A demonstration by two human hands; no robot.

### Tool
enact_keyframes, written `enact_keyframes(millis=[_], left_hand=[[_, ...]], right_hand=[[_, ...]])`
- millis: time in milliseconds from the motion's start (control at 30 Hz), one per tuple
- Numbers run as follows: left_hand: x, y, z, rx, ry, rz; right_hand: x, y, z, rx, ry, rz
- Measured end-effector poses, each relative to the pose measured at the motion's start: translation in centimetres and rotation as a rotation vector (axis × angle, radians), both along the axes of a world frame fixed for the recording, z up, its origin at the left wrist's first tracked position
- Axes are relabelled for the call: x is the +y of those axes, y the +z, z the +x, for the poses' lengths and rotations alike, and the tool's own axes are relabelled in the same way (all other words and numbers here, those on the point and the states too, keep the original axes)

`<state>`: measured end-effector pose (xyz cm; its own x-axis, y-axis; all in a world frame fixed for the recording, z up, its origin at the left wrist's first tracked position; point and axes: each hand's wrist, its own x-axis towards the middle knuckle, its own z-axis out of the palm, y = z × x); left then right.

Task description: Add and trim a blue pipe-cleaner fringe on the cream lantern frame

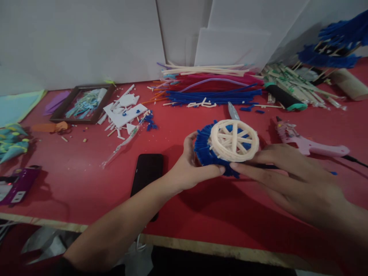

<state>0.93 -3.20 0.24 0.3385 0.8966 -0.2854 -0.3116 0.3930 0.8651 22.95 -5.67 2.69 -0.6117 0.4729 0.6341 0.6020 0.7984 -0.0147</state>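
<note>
above the near part of the red counter point(109, 184), to the right of the black phone point(149, 168), a small craft piece sits between the two hands: a cream spoked wheel point(234, 138) facing up, with a blue fringe point(202, 147) bushing out beneath it. the left hand point(188, 170) is clamped on the fringe, thumb along the near side and fingers round the left. the right hand point(299, 178) has its fingertips at the near right edge, just under the wheel; i cannot tell whether they are closed on the piece or on a thin dark thing beside them.

the piece looks light, so weight should be little trouble. the fringe is probably soft and springy, giving under a squeeze and hiding where the firm part begins. the wheel looks fuzzy rather than slippery, with slim spokes likely to bend if pressed. the safer hold seems to be low, round the body through the fringe, steadying the wheel by its thick rim and leaving the spokes alone.
</note>
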Motion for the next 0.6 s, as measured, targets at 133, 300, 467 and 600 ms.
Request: enact_keyframes(millis=[133, 300, 467, 600], left_hand=[[0.0, 0.0, -0.1, 0.042, -0.014, 0.038], [-0.1, -0.4, 0.0, 0.055, -0.04, 0.088], [0.0, -0.8, 0.2, 0.019, -0.049, 0.076], [0.1, -0.8, 0.2, 0.002, -0.043, 0.07]], right_hand=[[-0.2, -0.5, 0.1, 0.008, -0.005, -0.059], [-0.4, -1.1, 0.4, 0.046, -0.006, -0.075], [-0.5, -1.1, 0.2, 0.033, -0.004, -0.045], [-0.5, -1.1, 0.2, 0.054, 0.007, -0.063]])
